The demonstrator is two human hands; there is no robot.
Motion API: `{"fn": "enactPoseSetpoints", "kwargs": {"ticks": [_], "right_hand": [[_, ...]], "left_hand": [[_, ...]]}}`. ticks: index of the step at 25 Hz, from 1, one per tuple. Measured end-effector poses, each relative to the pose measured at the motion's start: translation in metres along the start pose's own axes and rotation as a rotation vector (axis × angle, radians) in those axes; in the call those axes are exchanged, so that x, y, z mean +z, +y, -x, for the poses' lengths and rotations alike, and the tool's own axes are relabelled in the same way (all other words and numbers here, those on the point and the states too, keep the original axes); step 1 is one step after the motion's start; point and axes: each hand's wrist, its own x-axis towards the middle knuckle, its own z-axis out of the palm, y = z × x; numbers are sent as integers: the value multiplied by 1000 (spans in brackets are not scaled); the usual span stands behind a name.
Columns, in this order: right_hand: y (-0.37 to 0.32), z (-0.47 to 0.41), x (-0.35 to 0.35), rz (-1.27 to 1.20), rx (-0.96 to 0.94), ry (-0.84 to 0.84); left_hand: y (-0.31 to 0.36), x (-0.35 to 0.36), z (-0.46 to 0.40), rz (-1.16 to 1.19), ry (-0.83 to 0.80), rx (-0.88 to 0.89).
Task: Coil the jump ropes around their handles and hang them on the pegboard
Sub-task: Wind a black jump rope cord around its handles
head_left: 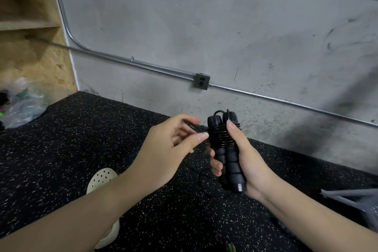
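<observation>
A black jump rope (pixel 222 139) has its two foam handles side by side and upright, with several turns of black cord wound round their upper part. My right hand (pixel 245 161) grips both handles, thumb pressed on the coil. My left hand (pixel 169 145) is just left of the coil and pinches the loose cord (pixel 192 126) between thumb and fingers. More slack cord (pixel 204 184) trails down onto the speckled floor below the handles. No pegboard is in view.
A grey concrete wall (pixel 204 26) with a metal conduit (pixel 143 65) and a junction box (pixel 202 81) stands ahead. Wooden shelving (pixel 30 26) and a plastic bag (pixel 22 106) sit at the left. A cream clog (pixel 102 180) is below my left arm. A grey object (pixel 351 200) lies at the right.
</observation>
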Motion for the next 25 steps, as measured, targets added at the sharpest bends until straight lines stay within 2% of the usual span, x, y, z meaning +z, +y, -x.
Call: {"fn": "enactPoseSetpoints", "kwargs": {"ticks": [3,5,10,16,21,25], "right_hand": [[7,-1,3,23,-17,22],[10,-3,4,8,-16,34],[12,-7,8,-23,4,11],[23,-11,7,-36,20,10],[24,-10,8,32,-25,19],[24,-12,3,99,-124,72]], "left_hand": [[-6,6,-3,-231,134,96],[-8,11,-3,-261,142,111],[-12,14,-6,-438,141,308],[-19,9,-12,-267,106,279],[-27,12,-11,-288,104,391],[-30,11,-14,-255,140,351]]}}
